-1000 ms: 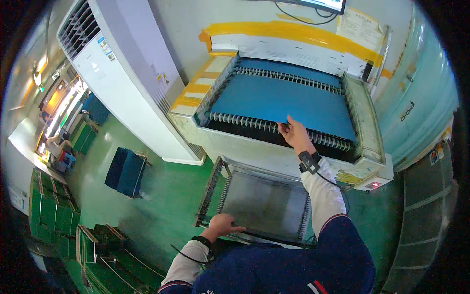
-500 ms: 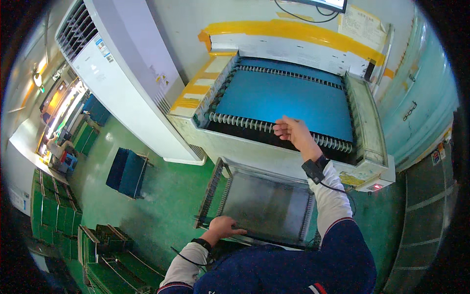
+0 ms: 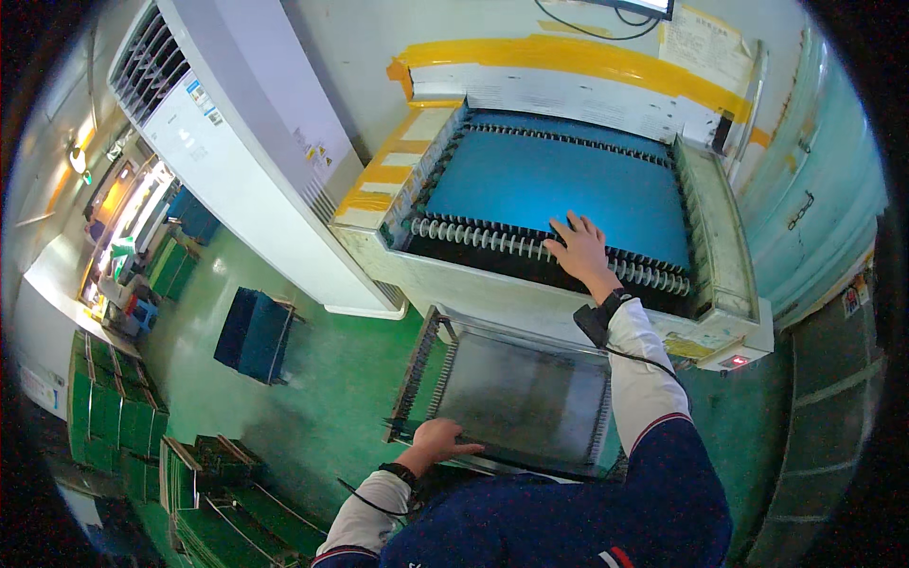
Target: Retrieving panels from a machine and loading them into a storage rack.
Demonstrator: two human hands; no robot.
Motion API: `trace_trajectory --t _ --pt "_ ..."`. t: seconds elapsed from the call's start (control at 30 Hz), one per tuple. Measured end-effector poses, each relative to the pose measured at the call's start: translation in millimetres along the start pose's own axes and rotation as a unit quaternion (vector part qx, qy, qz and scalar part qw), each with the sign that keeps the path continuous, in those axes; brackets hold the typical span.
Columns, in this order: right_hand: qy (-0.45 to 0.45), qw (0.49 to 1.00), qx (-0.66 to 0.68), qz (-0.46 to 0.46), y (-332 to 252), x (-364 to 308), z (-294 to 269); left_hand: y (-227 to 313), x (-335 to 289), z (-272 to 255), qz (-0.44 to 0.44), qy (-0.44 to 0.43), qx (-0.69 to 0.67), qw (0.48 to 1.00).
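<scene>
Clock positions taken from view centre. Blue panel (image 3: 540,180) is seen lying flat in the top of the white machine (image 3: 454,273), between 1 and 2 o'clock; its near edge is bordered by ringed rollers (image 3: 471,235). Right hand (image 3: 581,250) is held at the panel's 5 o'clock edge, over the rollers: fingers spread, nothing grasped. Fingertip contact can't be told. Left hand (image 3: 438,444) is placed at the 8 o'clock corner of the rack (image 3: 414,376), thumb stretched along the near edge; whether the edge is gripped can't be told, fingers partly hidden. Rack is parked at 5 o'clock, just in front of the machine. Black box (image 3: 593,326) is strapped to the right wrist. Surroundings: tall air conditioner (image 3: 241,180) is set at 10 o'clock, blue cart (image 3: 251,336) between 8 and 9, clear curtain (image 3: 819,194) hung between 2 and 3.
</scene>
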State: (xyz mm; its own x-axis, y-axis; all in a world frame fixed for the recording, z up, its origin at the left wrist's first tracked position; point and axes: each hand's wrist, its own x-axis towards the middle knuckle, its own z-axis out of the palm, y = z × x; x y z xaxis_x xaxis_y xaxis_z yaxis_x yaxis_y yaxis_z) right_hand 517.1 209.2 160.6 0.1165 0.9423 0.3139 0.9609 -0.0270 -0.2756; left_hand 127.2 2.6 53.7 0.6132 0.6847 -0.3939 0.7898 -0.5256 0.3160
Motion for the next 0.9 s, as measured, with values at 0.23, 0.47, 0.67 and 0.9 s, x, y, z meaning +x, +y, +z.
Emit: trace_trajectory --t 0.23,0.47,0.67,0.9 --pt "-0.004 1.0 0.004 0.012 5.9 18.7 3.1 15.9 -2.9 -24.3 -0.02 -0.018 -0.034 0.999" --pt "-0.002 1.0 0.007 0.015 10.9 30.8 5.6 7.7 -2.0 -9.4 -0.011 -0.003 -0.024 1.0" --pt "0.008 1.0 0.009 0.002 12.0 27.5 5.5 8.6 -1.3 -9.7 -0.002 0.009 -0.004 1.0" --pt "0.005 1.0 0.002 0.002 11.5 31.4 2.6 5.1 -3.5 -1.4 -0.002 0.053 -0.002 0.999"
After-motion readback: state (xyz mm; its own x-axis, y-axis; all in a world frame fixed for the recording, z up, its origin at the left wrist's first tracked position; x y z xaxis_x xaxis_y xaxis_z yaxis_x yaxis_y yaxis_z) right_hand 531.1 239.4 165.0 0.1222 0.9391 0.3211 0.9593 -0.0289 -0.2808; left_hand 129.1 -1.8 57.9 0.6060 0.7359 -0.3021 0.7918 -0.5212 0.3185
